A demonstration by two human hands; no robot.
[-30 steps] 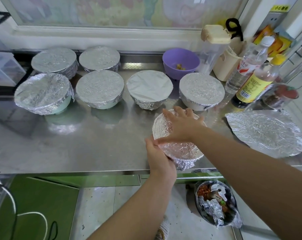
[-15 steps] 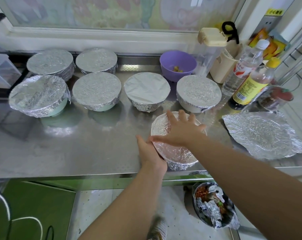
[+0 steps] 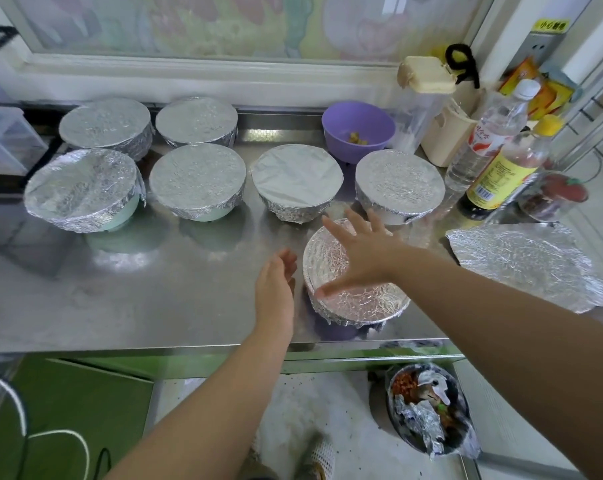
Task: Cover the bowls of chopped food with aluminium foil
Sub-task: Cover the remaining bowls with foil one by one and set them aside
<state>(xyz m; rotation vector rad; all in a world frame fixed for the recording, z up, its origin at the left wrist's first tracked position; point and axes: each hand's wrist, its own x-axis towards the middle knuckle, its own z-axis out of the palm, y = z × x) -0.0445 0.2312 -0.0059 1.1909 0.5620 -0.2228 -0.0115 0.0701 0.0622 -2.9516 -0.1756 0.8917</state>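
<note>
A round bowl wrapped in crinkled aluminium foil (image 3: 358, 299) is seen in the lower middle of the frame, near the front edge of the stainless-steel counter (image 3: 137, 306). The right hand (image 3: 364, 252) is laid over its foil top with the fingers spread wide and straight and the thumb reaching toward the bowl's left rim; nothing is pinched. The left hand (image 3: 275, 292) is held just beside the bowl's left wall, palm turned toward it, with the fingers relaxed and slightly bent; whether it touches the foil cannot be told. Six more foil-covered bowls (image 3: 197, 180) are set in two rows across the upper left and middle of the frame. An uncovered purple plastic bowl (image 3: 358, 131) holding a few small food pieces is placed behind them, upper right of centre. A loose crumpled foil sheet (image 3: 528, 265) is spread on the counter at the right, and two plastic bottles (image 3: 500, 168) are stood above it.
</note>
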